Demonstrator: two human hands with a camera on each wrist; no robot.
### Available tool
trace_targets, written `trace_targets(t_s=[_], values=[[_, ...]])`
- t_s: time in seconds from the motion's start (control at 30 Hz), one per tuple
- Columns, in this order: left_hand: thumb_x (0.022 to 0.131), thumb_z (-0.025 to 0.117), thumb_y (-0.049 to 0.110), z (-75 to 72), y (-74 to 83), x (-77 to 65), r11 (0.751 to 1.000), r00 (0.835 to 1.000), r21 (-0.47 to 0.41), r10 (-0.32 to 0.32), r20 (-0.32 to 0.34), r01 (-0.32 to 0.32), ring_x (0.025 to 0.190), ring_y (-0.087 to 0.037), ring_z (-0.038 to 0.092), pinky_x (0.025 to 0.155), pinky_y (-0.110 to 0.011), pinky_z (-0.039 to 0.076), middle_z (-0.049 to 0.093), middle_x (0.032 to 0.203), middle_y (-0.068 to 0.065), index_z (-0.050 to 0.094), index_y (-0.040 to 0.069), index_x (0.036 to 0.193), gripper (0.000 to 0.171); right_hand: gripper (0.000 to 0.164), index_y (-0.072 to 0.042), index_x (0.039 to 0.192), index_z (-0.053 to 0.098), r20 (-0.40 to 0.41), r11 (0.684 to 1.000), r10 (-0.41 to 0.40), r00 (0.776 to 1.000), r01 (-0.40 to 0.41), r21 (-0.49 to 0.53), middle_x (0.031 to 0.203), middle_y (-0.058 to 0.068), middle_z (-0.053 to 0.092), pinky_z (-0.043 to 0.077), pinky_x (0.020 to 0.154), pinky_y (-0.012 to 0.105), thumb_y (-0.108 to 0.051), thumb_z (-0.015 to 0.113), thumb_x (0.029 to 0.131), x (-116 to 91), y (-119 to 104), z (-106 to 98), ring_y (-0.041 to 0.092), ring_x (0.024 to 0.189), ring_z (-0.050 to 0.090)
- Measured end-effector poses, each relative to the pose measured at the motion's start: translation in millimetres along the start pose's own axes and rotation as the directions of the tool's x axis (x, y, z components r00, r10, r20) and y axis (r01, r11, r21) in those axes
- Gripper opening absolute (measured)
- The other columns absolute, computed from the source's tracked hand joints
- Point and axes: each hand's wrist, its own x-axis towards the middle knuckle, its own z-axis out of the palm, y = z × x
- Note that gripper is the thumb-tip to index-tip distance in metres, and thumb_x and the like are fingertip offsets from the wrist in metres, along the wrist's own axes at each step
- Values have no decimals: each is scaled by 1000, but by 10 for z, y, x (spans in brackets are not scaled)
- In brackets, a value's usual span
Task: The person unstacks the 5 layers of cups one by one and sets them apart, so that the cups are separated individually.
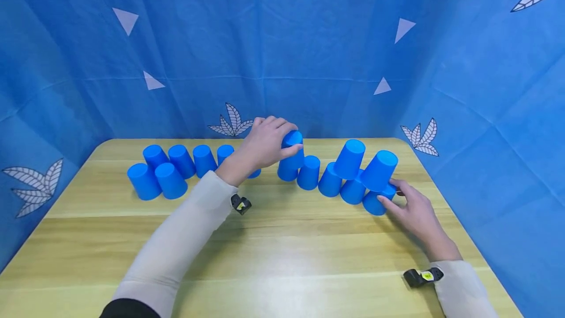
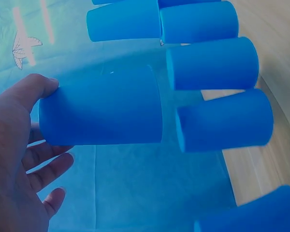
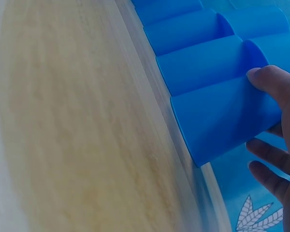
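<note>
The left hand (image 1: 267, 142) holds an upside-down, tapered blue plastic cup (image 2: 101, 108), with its fingers gripping the narrow end and the wide rim facing down. This held cup is over the left end of a bottom row (image 1: 330, 183) of 5 matching inverted cups on the pale wood-grain table (image 1: 287, 259).

The relation that matters lies straight below those fingers: the held cup's long axis is near upright, roughly parallel to the cups beneath, and its rim faces the seam between the 2 leftmost row cups (image 2: 224, 121). The left wrist view shows a narrow gap between rim and bases.

The left hand is the nearer to that seam; the right hand (image 1: 415, 210) is at the row's other end, its thumb and fingers holding the rightmost row cup (image 3: 222, 121) by its sides. Directly above, 2 upper cups (image 1: 350, 159) straddle the last 3 of the row. More blue cups (image 1: 171, 180) stand apart at the left, some partly hidden by the left forearm (image 1: 185, 229).
</note>
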Motion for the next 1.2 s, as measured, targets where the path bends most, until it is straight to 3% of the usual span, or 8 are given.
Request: trace_targets(t_s=[0.33,0.73,1.2], values=[[93,60,49,-7,-190,-288,1000,995,-3,10,-99,-10,116,-27,53,97,-52,36,64,121,-6,63,16,128,49,57,2,132,52,8,1000,-7,1000,7,8,118,26,61,45,85,64,-35,68,93,36,-18,30,48,105,57],[92,64,48,65,-385,-652,997,989,-64,-57,-136,49,117,-30,52,94,-54,38,63,123,-8,65,12,126,49,57,2,132,52,7,1000,22,1000,-22,-8,115,27,62,44,84,66,-36,68,93,-20,-26,-1,47,105,57],[92,63,46,163,-667,-1101,988,983,-36,-153,-98,150,121,-35,48,98,-56,34,60,126,-13,63,8,126,51,56,3,131,52,-1,1000,11,1000,-11,-8,114,27,63,44,84,65,-34,69,92,2,-28,11,46,104,58]])
